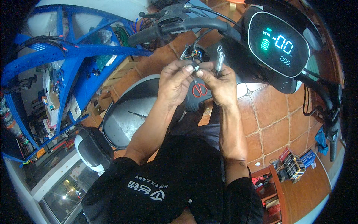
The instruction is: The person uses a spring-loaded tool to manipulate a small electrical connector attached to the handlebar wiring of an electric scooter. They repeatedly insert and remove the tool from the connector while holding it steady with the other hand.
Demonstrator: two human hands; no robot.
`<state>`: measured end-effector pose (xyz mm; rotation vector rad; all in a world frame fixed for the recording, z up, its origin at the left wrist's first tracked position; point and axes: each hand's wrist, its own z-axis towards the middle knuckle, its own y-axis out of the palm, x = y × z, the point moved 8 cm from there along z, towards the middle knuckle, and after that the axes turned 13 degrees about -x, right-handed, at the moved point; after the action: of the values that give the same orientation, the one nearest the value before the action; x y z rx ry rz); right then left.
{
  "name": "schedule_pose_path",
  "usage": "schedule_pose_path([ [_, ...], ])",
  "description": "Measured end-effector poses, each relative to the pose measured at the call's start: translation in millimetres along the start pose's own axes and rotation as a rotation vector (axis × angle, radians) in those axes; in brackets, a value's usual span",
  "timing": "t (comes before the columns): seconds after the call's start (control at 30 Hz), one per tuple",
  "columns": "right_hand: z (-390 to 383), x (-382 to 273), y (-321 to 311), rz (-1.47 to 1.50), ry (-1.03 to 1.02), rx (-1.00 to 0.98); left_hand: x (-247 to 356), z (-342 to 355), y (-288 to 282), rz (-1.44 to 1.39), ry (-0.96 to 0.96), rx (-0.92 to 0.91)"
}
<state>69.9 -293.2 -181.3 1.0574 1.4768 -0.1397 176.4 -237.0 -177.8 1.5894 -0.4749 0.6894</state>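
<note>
My left hand is closed, pinching a small black part with a white face between thumb and fingers. My right hand grips the same part from the other side. Out of my right hand's curled fingers rises a metal coil spring with a loop at its top; its lower end is hidden. Just beyond the fingertips, thin coloured wires come out around a black housing. Below the part, between my wrists, lie scissors with red handles.
A black handlebar crosses ahead, with a lit display at the right. A blue metal shelf rack stands at left. Near it are a grey scooter seat shell and a black padded backrest. Boxes sit on a wooden surface at lower right.
</note>
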Motion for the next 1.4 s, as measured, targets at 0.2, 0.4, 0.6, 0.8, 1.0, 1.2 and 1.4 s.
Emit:
schedule_pose_path([
  [0.2,-5.2,-0.9,2.7,-0.053,-0.033,0.038,-3.4,-4.7,-10.6,0.011,-0.003,0.022],
  [0.4,-5.0,1.4,0.5,-0.035,0.001,-0.011,-2.8,-5.3,-9.3,-0.009,0.0,0.035],
  [0.6,-3.9,0.6,1.8,0.01,-0.046,-0.018,-2.8,-4.5,-8.8,-0.028,0.031,0.036],
  [0.8,-9.8,-6.1,0.5,-0.114,-0.069,0.08,-5.6,-4.4,-8.7,-0.054,0.056,0.041],
  [1.0,-12.0,-8.4,0.4,-0.272,-0.143,0.135,-6.6,-4.6,-7.0,-0.048,0.078,0.056],
  [1.2,-14.4,-18.2,5.3,-0.411,-0.292,0.143,-8.1,-6.2,-7.7,-0.046,0.064,0.084],
  [1.4,-17.2,-18.5,6.2,-0.421,-0.327,0.167,-7.9,-6.0,-3.7,-0.048,0.032,0.083],
])
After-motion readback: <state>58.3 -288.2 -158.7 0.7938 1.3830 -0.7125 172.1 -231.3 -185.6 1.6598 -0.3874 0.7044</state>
